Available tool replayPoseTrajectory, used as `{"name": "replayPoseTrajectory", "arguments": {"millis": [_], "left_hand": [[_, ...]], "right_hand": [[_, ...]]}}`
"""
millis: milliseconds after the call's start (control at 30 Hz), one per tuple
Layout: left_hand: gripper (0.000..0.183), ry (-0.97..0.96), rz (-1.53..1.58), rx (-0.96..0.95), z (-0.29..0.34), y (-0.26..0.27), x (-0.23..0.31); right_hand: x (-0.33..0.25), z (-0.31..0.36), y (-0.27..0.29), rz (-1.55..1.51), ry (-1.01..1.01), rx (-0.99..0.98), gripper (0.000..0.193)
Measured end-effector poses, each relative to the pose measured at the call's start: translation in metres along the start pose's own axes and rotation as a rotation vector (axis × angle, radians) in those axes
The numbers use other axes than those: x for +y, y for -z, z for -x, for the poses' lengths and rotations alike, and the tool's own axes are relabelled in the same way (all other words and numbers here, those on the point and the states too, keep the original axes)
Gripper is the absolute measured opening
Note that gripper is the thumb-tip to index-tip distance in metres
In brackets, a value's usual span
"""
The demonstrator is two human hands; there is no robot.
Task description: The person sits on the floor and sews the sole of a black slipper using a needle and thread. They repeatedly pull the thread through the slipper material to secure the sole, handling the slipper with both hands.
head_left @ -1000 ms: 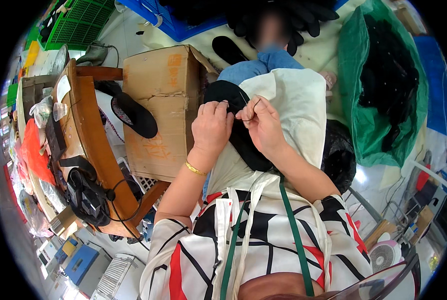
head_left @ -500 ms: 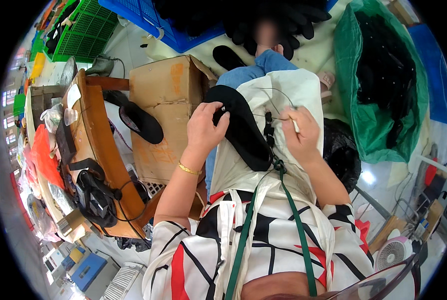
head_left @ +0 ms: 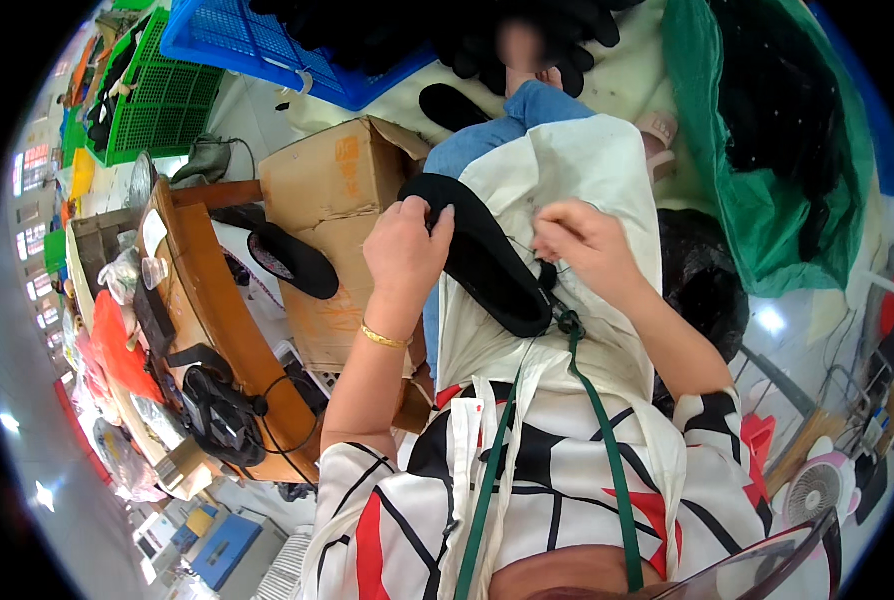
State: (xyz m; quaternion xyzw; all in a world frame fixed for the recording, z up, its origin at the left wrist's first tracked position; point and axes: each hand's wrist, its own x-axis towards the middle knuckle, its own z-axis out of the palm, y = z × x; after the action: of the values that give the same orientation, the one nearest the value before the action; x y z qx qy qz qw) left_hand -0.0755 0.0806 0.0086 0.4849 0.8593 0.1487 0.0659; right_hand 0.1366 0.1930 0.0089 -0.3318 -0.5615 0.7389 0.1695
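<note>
Change: right hand (head_left: 585, 240) is back nearer the black slipper (head_left: 502, 270) after swinging out over the lap half a second ago; the wide thread loops there no longer show. It's just beside the slipper, not touching. Left hand (head_left: 404, 250) hasn't left the far end.

I read it as split roles: left steadies, right manages the dark thread (head_left: 520, 245).

Left grip: pinched on the slipper. Right grip: fingers drawn together, looks closed on the thread; can't tell if a needle's in there.

Slipper lies slantwise on the lap, over the cream apron (head_left: 597, 165). Near its close end: small black piece (head_left: 548, 274) and knotted green cord (head_left: 624, 500), both possible thread snags.

Left side: cardboard box (head_left: 312, 170) close by the forearm, second slipper (head_left: 297, 262) against it, wooden bench (head_left: 217, 330) beyond. Right: black bag (head_left: 702, 270), green sack (head_left: 797, 265). Blue crate (head_left: 232, 50) ahead.
</note>
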Motion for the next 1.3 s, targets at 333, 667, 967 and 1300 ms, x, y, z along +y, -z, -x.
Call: {"name": "replayPoseTrajectory", "arguments": {"millis": [333, 667, 967, 1300], "left_hand": [[0.018, 0.594, 0.947, -0.067, 0.018, -0.021, -0.024], [0.015, 0.639, 1.05, -0.091, 0.018, -0.021, -0.025], [0.013, 0.688, 1.1, -0.173, 0.012, -0.018, -0.028], [0.011, 0.75, 1.204, -0.301, 0.004, -0.015, -0.035]], "right_hand": [[0.032, -0.053, -0.065, 0.548, 0.181, -0.154, 0.011], [0.03, -0.056, -0.067, 0.666, 0.156, -0.197, 0.013], [0.038, -0.059, -0.07, 0.754, 0.2, -0.194, 0.01], [0.049, -0.056, -0.076, 0.881, 0.302, -0.144, 0.012]]}}
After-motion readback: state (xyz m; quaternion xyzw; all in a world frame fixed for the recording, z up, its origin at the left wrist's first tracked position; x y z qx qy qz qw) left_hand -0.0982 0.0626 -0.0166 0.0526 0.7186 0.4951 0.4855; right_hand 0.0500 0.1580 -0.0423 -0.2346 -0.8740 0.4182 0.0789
